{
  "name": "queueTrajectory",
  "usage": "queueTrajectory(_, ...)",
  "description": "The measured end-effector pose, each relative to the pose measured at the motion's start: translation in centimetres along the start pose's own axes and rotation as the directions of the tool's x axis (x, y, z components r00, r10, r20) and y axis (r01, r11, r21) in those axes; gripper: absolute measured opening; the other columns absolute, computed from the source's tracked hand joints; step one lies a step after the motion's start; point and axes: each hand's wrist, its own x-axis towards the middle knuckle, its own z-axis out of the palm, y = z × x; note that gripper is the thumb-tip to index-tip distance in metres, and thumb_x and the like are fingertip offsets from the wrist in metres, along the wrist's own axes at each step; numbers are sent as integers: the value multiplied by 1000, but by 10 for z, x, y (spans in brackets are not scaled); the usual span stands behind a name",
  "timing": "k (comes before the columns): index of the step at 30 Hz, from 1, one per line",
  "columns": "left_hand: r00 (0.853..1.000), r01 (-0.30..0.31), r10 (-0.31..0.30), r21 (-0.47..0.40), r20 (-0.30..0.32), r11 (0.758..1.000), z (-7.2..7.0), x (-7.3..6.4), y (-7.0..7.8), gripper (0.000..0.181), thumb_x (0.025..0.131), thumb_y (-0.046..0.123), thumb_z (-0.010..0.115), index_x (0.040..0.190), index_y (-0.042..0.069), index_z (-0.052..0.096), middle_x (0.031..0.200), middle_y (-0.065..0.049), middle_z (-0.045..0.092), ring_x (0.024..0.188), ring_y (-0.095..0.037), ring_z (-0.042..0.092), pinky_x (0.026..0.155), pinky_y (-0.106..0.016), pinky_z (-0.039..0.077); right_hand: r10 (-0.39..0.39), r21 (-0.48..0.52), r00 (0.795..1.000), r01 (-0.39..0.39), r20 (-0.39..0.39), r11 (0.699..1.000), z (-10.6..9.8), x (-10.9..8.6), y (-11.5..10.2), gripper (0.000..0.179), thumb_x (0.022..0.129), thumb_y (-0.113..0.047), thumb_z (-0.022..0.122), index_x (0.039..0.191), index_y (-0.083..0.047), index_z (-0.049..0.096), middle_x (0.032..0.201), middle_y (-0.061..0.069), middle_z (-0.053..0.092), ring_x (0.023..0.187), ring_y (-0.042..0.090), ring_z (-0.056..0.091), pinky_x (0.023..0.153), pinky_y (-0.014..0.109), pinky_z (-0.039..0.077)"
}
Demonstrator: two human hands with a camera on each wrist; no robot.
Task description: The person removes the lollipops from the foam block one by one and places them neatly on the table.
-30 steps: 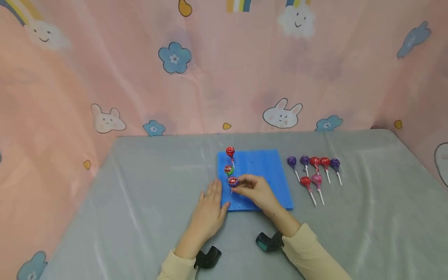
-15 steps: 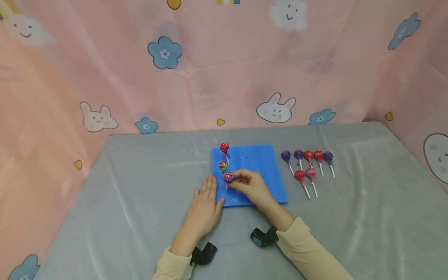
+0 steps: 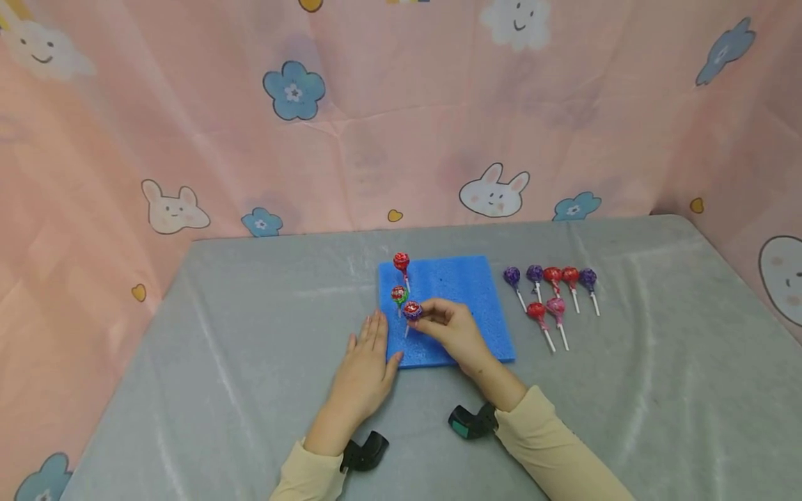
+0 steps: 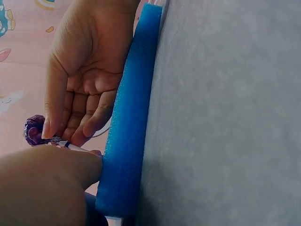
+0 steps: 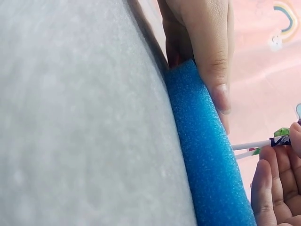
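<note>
My right hand (image 3: 456, 336) pinches a purple-and-red lollipop (image 3: 412, 310) just below its wrapped head, above the left part of a blue foam board (image 3: 454, 278). In the right wrist view the lollipop's white stick (image 5: 251, 145) runs down to the board's top; how deep it goes cannot be told. Two more lollipops stand in the board along its left side: a red one (image 3: 402, 261) at the far corner and a red-and-green one (image 3: 399, 295) nearer. With straight fingers, my left hand (image 3: 362, 367) rests along the board's left edge, thumb at the near corner.
Right of the board, several lollipops lie on the grey table cover (image 3: 269, 362): purple ones (image 3: 512, 276), red ones (image 3: 569, 275) and a pink one (image 3: 555, 306). A pink patterned curtain (image 3: 376, 139) hangs behind the table. Black wrist cameras (image 3: 365, 452) sit under both wrists.
The head view has shifted a little. Over the last half second the lollipop's head has moved slightly right and away, so more of its stick shows. My left hand stays at the board's edge.
</note>
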Motion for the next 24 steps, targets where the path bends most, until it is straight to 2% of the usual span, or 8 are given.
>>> queueTrajectory(10,1000,4,-4,1,3,1000,-2,2,2,65,101,30,47,147,-9,23,153,-23,20,141,-36,19,110,-55,19,33,104,999,-31,-16,994,-5,2,-6,15,86,9,62,98,18,60,92,12,70,82,7,67,76,26,54)
queueTrajectory(19,1000,2,-2,8,-2,1000,-1,2,1,64,100,29,48,146,-10,25,152,-23,23,141,-36,21,110,-55,20,54,117,998,-56,24,992,-15,-2,-6,8,86,7,63,93,11,62,91,11,71,82,9,68,78,28,54)
queueTrajectory(24,1000,-3,4,13,-12,1000,0,2,0,64,100,29,48,146,-10,25,152,-23,23,141,-35,21,110,-55,21,42,143,999,-44,20,989,-27,-8,-5,5,87,8,62,90,11,61,84,3,70,79,10,68,76,28,55)
